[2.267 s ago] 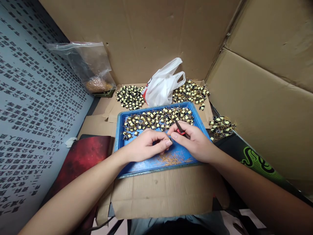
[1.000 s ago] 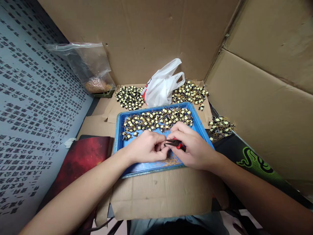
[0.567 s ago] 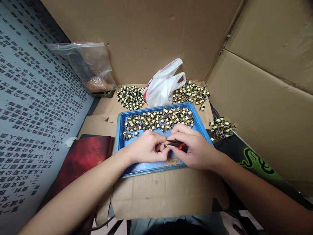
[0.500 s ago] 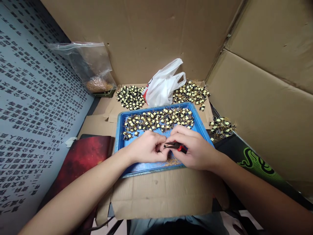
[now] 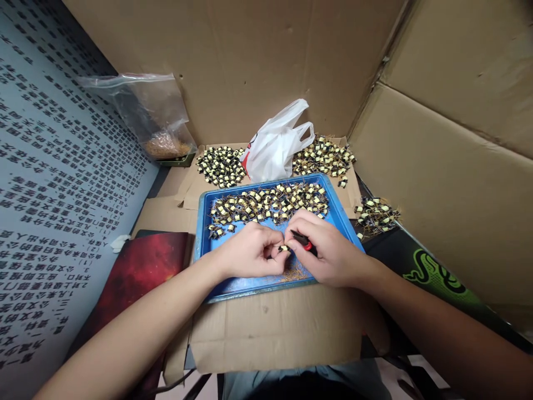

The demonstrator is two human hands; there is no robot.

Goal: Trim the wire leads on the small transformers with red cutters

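Over the blue tray (image 5: 245, 290), my left hand (image 5: 254, 250) pinches a small black and yellow component (image 5: 283, 248) between thumb and fingers. My right hand (image 5: 325, 250) is wrapped round red-handled pliers (image 5: 303, 241), whose dark jaws point left beside the component. The fingertips of both hands are close together; part of the pliers is hidden in the right palm. Many similar components (image 5: 258, 204) with thin copper-coloured wires fill the tray's back half. Loose wire bits (image 5: 292, 274) lie near its front.
Behind the tray are two heaps of components (image 5: 220, 165) (image 5: 325, 156) with a white plastic bag (image 5: 272, 147) between them. Another heap (image 5: 377, 215) is at the right. A zip bag (image 5: 160, 125) stands back left. Cardboard walls (image 5: 270, 61) enclose the back and right.
The pliers' jaws have drawn back from the left fingertips and sit deeper in my right hand. The component in my left hand now shows its yellow face.
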